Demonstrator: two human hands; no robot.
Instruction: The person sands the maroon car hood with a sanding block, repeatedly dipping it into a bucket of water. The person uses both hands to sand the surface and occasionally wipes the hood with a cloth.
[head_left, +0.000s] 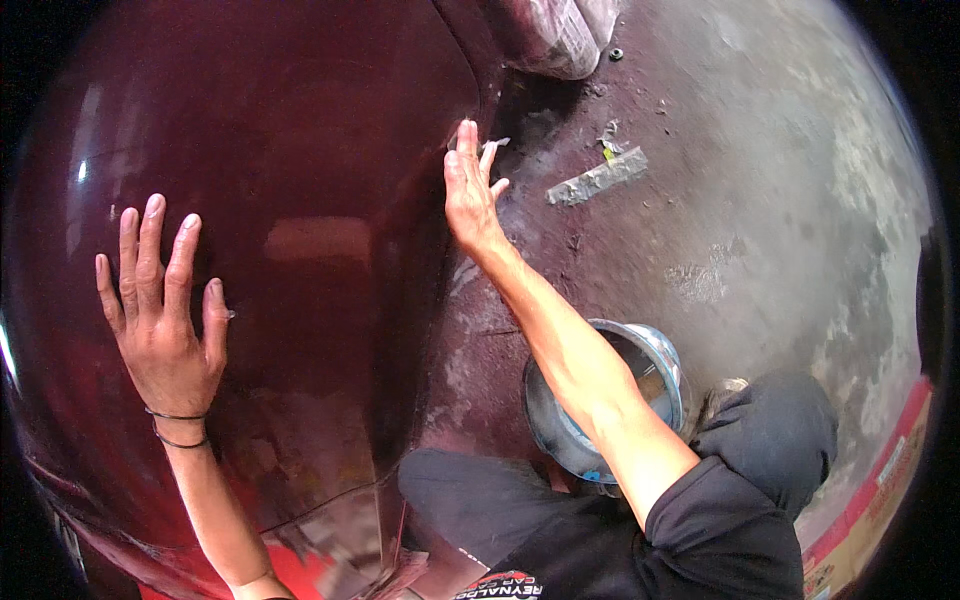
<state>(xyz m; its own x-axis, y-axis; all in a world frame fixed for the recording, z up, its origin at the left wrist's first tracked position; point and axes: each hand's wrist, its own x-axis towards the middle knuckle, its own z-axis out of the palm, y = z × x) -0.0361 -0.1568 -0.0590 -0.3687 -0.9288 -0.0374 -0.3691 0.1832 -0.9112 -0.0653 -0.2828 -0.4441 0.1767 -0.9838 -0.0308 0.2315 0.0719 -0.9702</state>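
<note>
A glossy dark maroon car body panel (290, 170) fills the left half of the head view. My left hand (165, 310) lies on it with fingers spread, two thin dark bands around the wrist. A small pale speck shows beside its thumb. My right hand (472, 190) reaches forward to the panel's lower right edge, fingers stretched out. Its palm side faces the panel, and the contact itself is partly hidden. A small whitish scrap (502, 142) shows by its fingertips; whether the hand touches it I cannot tell.
Beneath my right forearm stands a dark bucket (672, 365), partly hidden. A crumpled strip of grey tape (598, 177) lies on the stained concrete floor (780, 200). A covered, wheel-like shape (560, 35) juts in at the top. My bent knees (770, 430) are close to the bucket.
</note>
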